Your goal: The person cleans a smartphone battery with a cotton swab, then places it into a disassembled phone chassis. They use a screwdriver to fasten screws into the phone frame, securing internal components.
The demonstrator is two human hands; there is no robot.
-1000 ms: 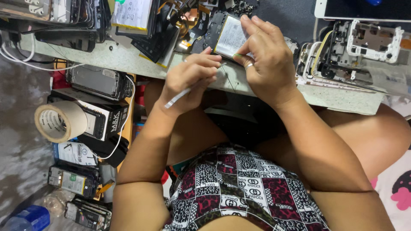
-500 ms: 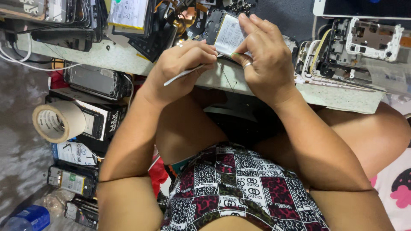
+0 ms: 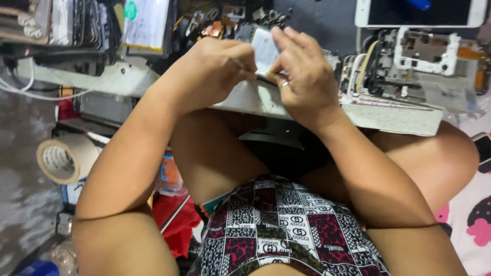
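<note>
Both hands meet above the front edge of the workbench (image 3: 394,118). Left hand (image 3: 217,69) is clenched, fingertips pinched toward the lower left edge of a small flat phone part (image 3: 265,48); whether a tool sits inside the fist cannot be told. Right hand (image 3: 302,76) grasps the same part from the right, fingers over its top edge and thumb under it; a ring shows on one finger. The part has a pale, silvery rectangular face, is tilted, and is held just above the bench surface, between the two hands.

Labels and packages:
- Upper left, a white rectangular sheet (image 3: 146,23) with a round green sticker at its top corner stands against dark phone bodies.
- Upper right, a white phone (image 3: 419,13) with a dark screen lies flat at the far bench edge.
- Just below it, an opened phone frame (image 3: 424,53) with a white bracket and exposed boards lies near the right hand, not touching it.
- Lower left, on the floor, a roll of tan tape (image 3: 59,161) lies well apart from the hands, with red material (image 3: 176,220) near it.

Open room: the bench strip between the hands and the opened frame is narrow. The bench front edge runs just behind both wrists.
</note>
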